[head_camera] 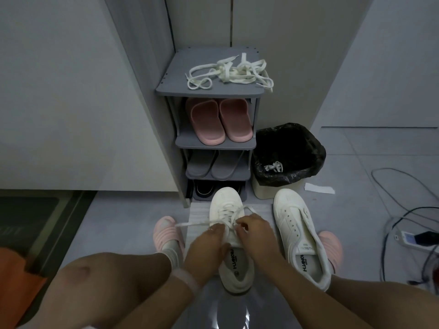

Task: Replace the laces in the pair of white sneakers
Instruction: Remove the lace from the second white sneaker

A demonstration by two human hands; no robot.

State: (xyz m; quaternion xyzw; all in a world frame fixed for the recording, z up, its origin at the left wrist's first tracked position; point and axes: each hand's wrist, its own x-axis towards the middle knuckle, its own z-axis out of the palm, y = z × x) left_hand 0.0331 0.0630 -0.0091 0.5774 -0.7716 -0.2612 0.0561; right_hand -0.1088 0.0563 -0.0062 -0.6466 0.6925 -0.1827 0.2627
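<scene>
Two white sneakers stand on the floor in front of me. The left sneaker (225,203) has a white lace (190,224) threaded through its eyelets, one end trailing out to the left. My left hand (206,245) and my right hand (255,231) both sit over its tongue, fingers curled and pinching the lace. The right sneaker (297,224) has bare eyelets and no lace. A loose heap of white laces (230,72) lies on top of the grey shoe rack (171,91).
The rack holds pink slippers (218,122), grey slippers and dark shoes. A bin with a black liner (288,157) stands right of it, a lace inside. My feet wear pink slippers (164,231). Cables and a power strip (413,238) lie at the right.
</scene>
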